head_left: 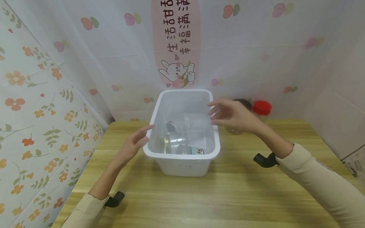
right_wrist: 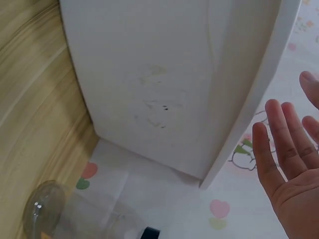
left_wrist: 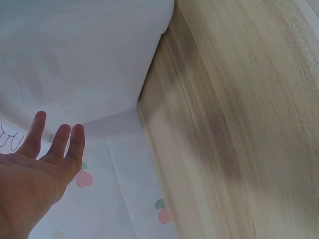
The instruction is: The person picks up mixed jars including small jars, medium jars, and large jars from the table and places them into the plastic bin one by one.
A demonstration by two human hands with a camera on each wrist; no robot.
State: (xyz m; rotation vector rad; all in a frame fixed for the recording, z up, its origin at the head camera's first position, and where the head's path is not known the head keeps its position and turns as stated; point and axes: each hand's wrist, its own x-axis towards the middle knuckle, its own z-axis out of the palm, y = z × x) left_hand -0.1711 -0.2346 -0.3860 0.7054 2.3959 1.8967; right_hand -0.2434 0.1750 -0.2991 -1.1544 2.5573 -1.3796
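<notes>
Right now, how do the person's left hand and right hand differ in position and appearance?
Place: the left hand is at the left rim of the white plastic bin, nearer the front; the right hand is at its right rim, farther back.
Apparent size: in the head view, the right hand looks larger than the left hand.
Shared: both hands have relaxed fingers and hold nothing. Whether either touches the rim, I cannot tell.

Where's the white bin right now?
In the head view, the white bin stands toward the back of the wooden table, left of centre, between the left hand and the right hand.
</notes>
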